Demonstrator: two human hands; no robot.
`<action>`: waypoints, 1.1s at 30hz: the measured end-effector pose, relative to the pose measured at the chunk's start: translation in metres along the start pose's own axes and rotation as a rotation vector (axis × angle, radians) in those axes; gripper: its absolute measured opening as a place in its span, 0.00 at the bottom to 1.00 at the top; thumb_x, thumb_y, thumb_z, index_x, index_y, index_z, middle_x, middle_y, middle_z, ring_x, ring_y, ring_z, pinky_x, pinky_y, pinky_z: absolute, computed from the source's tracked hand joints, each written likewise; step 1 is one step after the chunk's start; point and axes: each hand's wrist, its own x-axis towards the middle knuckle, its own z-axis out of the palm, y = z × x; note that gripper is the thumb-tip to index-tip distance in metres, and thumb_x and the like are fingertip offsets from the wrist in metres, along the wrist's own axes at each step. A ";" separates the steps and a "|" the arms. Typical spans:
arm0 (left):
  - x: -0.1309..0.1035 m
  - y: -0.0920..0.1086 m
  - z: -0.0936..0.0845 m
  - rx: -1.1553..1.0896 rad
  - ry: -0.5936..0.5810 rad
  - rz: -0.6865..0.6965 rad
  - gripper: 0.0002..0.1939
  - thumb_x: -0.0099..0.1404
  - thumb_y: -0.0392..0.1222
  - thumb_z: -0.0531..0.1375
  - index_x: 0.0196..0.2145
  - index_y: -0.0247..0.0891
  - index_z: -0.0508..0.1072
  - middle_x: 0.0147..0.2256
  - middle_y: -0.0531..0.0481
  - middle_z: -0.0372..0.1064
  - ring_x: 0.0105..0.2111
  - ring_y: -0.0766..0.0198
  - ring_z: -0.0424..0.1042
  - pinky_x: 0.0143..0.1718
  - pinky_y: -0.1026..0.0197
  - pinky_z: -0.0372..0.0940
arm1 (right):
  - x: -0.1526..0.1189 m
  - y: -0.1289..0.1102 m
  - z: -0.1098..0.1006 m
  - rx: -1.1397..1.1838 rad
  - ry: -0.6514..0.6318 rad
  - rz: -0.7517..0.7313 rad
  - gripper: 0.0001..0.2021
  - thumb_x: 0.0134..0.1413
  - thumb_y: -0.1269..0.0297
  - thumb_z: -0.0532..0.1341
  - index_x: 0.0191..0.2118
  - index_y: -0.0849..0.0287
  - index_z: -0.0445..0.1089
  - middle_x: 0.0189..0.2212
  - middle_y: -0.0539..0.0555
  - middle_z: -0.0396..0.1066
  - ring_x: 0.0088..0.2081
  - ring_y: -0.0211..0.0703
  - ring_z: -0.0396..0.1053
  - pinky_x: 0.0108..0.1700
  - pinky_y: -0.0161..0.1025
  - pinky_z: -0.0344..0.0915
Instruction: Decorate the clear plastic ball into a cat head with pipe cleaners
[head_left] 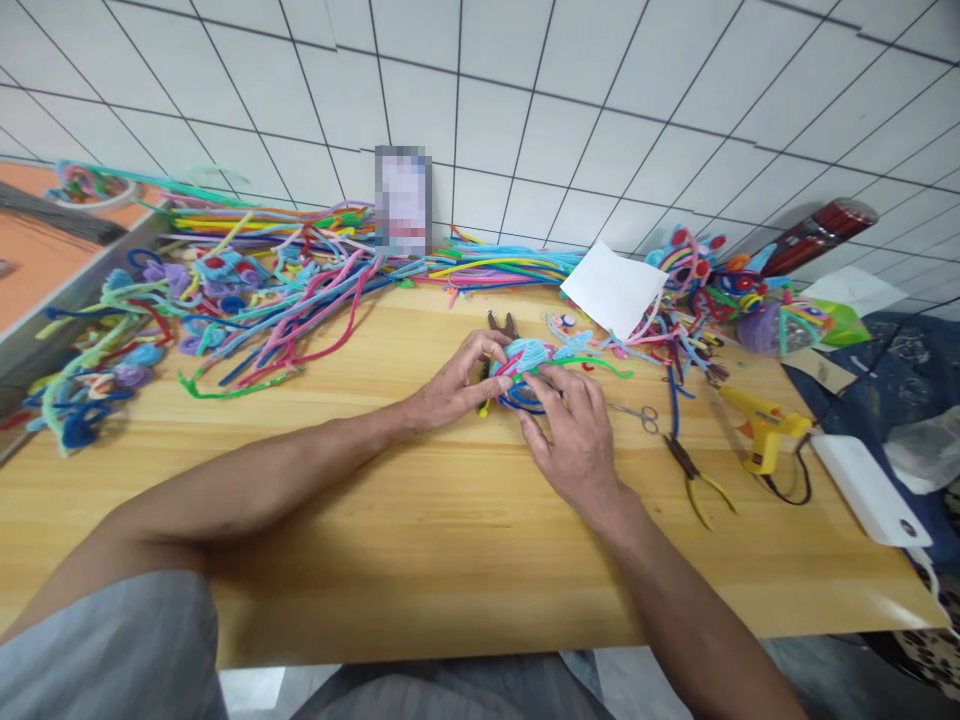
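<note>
Between my two hands, over the middle of the wooden table, is a figure of coiled pipe cleaners point(529, 354) in light blue, pink, green and dark blue. My left hand point(466, 380) grips its left side, thumb in front and fingers over the top. At the right, my right hand point(573, 430) has its fingers closed on the front of the same figure, where a green pipe cleaner point(609, 367) sticks out to the right. Part of the figure is covered by my fingers. Just behind it lie dark-jawed pliers point(502, 324), partly hidden.
Small scissors point(646, 418), yellow-handled pliers point(697, 480), a yellow glue gun point(765, 425) and a white power strip point(870, 490) lie to the right. Loose pipe cleaners point(300, 300) spread at the left and along the wall. White paper point(611, 290) rests near finished pipe-cleaner figures point(739, 285).
</note>
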 end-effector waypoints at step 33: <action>0.003 -0.011 0.004 -0.193 0.009 -0.120 0.20 0.71 0.60 0.69 0.42 0.42 0.71 0.60 0.44 0.67 0.61 0.54 0.68 0.63 0.49 0.66 | 0.000 0.002 0.001 -0.032 0.014 -0.004 0.21 0.70 0.64 0.64 0.65 0.56 0.70 0.58 0.64 0.77 0.59 0.59 0.73 0.63 0.59 0.71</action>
